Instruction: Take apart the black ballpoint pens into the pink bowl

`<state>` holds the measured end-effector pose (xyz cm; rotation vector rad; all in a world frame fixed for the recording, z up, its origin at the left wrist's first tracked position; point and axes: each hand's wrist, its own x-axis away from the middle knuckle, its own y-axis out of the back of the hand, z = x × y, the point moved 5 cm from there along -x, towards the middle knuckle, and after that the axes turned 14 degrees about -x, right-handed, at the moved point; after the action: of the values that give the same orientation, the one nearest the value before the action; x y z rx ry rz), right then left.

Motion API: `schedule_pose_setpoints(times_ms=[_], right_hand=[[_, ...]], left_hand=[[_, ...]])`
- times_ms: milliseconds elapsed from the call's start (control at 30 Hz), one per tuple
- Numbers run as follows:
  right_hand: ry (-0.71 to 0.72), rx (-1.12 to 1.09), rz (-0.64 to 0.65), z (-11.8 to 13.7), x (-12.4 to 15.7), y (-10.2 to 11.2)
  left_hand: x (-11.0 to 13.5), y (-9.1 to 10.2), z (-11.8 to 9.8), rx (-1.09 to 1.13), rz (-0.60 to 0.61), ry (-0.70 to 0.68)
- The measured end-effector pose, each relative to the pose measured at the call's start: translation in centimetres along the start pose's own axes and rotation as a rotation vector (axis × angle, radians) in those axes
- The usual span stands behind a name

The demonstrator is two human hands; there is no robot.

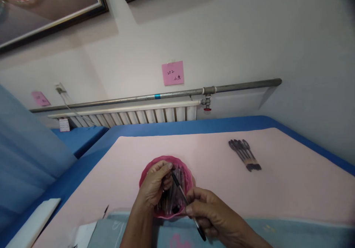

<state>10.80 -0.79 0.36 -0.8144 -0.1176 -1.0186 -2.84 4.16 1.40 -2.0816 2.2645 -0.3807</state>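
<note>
A pink round basket (pixel 146 174) full of dark pens sits on the pink table cover near me. My left hand (pixel 155 183) rests over the basket with fingers curled and pinched on the upper end of a black pen (pixel 181 194). My right hand (pixel 208 213) grips the same pen lower down, its tip pointing toward me. A row of several black pens (pixel 245 154) lies side by side on the cover to the right, away from both hands.
The pink cover (pixel 291 181) lies on a blue table (pixel 194 124). A grey-blue cloth (pixel 291 235) is at the near edge. A white radiator (pixel 133 116) and pipe run along the wall, with a pink note (pixel 172 73) above. White paper (pixel 36 222) lies at left.
</note>
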Motion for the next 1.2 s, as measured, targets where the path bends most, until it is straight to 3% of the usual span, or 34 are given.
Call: schedule_pose_setpoints(times_ms=[200,367,467,633,700,867,967,1067,1200], right_hand=[[0.023,0.100,-0.069,0.5,0.2,0.6],[0.072,0.094,-0.094,0.9,0.1,0.7],[0.079,0.092,-0.098,0.9,-0.1,0.8],[0.079,0.084,-0.113,0.8,-0.3,1.0],[0.081,0.081,-0.113,0.8,-0.3,1.0],[0.108,0.080,-0.100,0.8,-0.4,0.7],[0.120,0.059,-0.091,0.6,-0.5,0.7],[0.132,0.077,-0.080,0.5,-0.6,0.7],[0.159,0.134,-0.038,0.1,-1.0,0.9]], left_hand=[[-0.4,3.3,-0.4,-0.093,-0.181,-0.014],[0.0,6.0,-1.0,-0.691,-0.493,-0.027],[-0.1,6.1,-1.0,-0.868,-0.484,-0.052],[0.0,5.6,-1.4,-0.871,-0.514,-0.103],[0.2,4.7,-1.4,-0.760,-0.465,-0.100],[0.5,0.7,0.2,-0.278,-0.006,0.106],[0.8,-1.0,0.6,-0.147,0.159,0.135],[0.8,-1.7,0.9,-0.083,0.201,0.131],[0.4,-0.9,0.8,-0.060,0.109,0.098]])
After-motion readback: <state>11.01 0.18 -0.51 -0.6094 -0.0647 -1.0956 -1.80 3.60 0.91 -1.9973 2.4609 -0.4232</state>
